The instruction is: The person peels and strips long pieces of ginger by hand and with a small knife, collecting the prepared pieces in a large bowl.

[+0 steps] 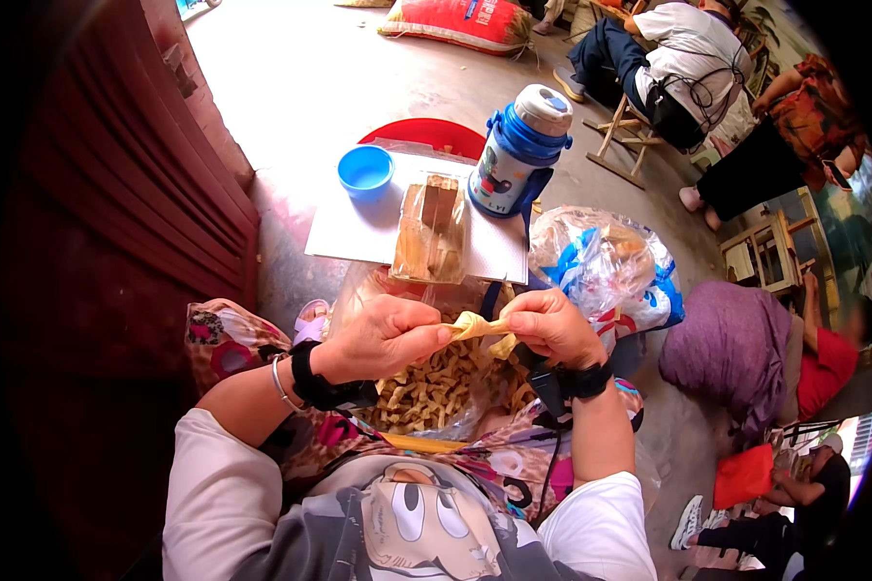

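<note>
My left hand [381, 335] pinches one end of a pale yellow strip, which looks like tofu skin. My right hand [558, 328] grips the other side between thumb and fingers. Between them the strip forms a knot [471, 326], and a loose tail hangs near the right fingers. Below lies a heap of similar small knotted pieces [425, 392], with clear plastic around it, at my lap. Just beyond my hands, a wooden block [429, 236] in clear plastic rests on a white board [338, 236].
A blue bowl [365, 174] and a blue-and-white thermos bottle [516, 160] stand on the board, with a red basin [421, 129] behind. Filled plastic bags [610, 272] sit at right. A dark red door [152, 218] flanks my left. Several people [690, 58] are further right.
</note>
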`<move>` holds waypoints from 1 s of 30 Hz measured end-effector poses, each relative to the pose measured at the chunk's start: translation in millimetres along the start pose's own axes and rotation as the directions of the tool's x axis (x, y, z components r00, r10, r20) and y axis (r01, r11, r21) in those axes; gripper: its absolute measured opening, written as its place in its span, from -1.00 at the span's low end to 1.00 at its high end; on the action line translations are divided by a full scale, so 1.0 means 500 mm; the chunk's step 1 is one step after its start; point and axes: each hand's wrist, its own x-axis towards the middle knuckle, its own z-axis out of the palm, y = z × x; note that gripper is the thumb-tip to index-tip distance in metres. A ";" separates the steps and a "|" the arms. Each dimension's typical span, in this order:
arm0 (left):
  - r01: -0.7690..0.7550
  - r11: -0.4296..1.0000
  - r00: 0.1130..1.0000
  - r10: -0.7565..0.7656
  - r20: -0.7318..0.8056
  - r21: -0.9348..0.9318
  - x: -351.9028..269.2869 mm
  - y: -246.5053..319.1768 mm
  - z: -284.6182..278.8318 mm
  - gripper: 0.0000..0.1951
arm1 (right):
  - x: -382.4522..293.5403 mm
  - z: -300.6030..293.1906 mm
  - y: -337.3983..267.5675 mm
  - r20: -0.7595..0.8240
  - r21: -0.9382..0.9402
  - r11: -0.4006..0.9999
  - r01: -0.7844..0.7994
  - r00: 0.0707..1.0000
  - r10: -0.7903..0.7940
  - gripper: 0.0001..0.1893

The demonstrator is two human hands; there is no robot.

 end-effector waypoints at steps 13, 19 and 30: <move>0.465 0.525 0.883 -0.330 0.333 -0.713 0.012 -0.059 -0.014 -0.83 | 0.022 0.038 0.011 0.062 -0.270 0.961 0.052 0.997 -0.037 -0.86; 0.524 0.468 0.850 -0.333 0.408 -0.712 0.010 -0.080 0.004 -0.88 | 0.034 0.051 0.012 0.114 -0.279 0.959 0.046 0.993 -0.014 -0.83; 0.423 0.800 0.902 -0.327 0.281 -0.425 0.012 -0.029 -0.049 -0.93 | 0.042 0.043 -0.004 0.131 -0.335 0.938 0.092 0.990 -0.051 -0.82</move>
